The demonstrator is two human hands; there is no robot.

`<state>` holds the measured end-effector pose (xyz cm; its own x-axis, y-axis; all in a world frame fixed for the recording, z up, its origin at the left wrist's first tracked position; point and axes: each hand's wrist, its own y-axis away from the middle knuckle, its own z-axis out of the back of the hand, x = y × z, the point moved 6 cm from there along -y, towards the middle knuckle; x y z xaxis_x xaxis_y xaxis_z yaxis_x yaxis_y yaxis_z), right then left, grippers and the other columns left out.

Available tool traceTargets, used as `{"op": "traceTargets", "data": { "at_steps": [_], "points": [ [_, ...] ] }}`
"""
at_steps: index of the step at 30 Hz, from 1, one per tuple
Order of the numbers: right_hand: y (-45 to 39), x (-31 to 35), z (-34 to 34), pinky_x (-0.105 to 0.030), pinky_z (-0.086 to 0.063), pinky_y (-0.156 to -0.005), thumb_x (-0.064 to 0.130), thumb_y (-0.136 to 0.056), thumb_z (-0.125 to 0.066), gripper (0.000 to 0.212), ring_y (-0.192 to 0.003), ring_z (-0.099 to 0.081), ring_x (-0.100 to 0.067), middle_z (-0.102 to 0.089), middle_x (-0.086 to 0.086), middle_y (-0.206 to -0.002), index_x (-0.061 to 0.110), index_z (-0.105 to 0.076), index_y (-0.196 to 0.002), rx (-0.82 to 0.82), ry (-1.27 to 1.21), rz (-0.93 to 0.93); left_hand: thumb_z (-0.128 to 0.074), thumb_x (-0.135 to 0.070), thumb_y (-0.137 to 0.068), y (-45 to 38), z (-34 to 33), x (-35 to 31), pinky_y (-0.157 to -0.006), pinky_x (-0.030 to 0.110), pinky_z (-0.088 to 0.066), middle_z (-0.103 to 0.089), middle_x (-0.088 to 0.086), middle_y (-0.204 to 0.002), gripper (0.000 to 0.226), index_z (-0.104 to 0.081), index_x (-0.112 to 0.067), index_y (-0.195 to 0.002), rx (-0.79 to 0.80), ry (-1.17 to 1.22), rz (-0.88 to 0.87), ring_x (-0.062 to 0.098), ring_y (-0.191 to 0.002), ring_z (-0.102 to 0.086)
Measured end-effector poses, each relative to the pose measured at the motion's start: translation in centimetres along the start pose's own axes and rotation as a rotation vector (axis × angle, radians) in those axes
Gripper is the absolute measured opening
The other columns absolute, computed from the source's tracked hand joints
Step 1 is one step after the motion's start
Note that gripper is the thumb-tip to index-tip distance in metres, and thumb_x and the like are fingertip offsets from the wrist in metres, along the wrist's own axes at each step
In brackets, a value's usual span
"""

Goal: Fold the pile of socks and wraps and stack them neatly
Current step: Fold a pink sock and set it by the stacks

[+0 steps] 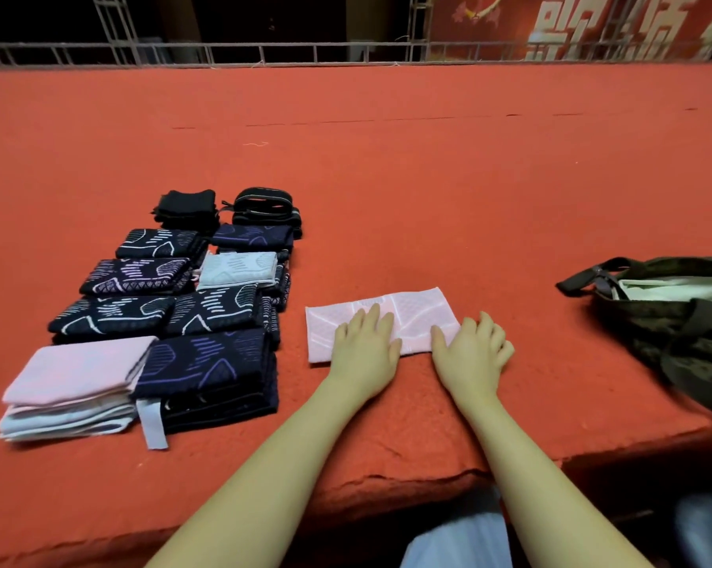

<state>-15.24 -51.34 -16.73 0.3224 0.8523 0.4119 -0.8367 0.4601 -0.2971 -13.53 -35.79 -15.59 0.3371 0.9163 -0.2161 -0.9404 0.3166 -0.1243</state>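
Note:
A pink patterned wrap (pixel 411 311) lies flat and folded on the red carpeted platform (pixel 387 178) in front of me. My left hand (pixel 364 348) presses flat on its middle with straight fingers. My right hand (pixel 475 348) rests flat on the wrap's right end and the carpet beside it. To the left stand folded stacks in two rows: a pink and white stack (pixel 73 387) nearest me, several dark navy patterned stacks (pixel 206 375), a grey piece (pixel 237 270), and black folded pieces (pixel 186 207) with a black rolled wrap (pixel 264 209) at the far end.
An open camouflage bag (pixel 682 321) with pale fabric inside lies at the right, near the platform's front edge (pixel 407 481). A metal railing (pixel 346 51) runs along the far side. My knees show below the edge.

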Motion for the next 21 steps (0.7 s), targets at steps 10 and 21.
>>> {"op": "traceTargets", "data": {
  "at_steps": [10, 21],
  "points": [
    [-0.7, 0.4, 0.1, -0.034, -0.017, -0.096, 0.018, -0.086, -0.064, 0.024, -0.12, -0.042, -0.029, -0.054, -0.007, -0.119, 0.008, -0.055, -0.106, -0.024, -0.218, 0.071, -0.027, -0.039, -0.099, -3.0, -2.2, -0.9, -0.113, 0.056, 0.007, 0.008, -0.007, -0.16, 0.052, -0.012, -0.048, -0.147, 0.249, 0.007, -0.076, 0.025, -0.146, 0.01],
    [-0.2, 6.7, 0.2, -0.03, -0.017, -0.103, 0.027, -0.083, -0.041, 0.029, -0.129, -0.043, -0.012, -0.057, -0.004, -0.127, 0.008, -0.055, -0.1, 0.16, -0.444, 0.647, -0.034, -0.036, -0.098, -0.3, 0.7, 4.4, -0.114, 0.046, -0.009, -0.007, 0.019, -0.157, 0.058, -0.019, -0.013, -0.15, -0.069, -0.165, 0.326, 0.037, -0.143, -0.008]
  ]
}}
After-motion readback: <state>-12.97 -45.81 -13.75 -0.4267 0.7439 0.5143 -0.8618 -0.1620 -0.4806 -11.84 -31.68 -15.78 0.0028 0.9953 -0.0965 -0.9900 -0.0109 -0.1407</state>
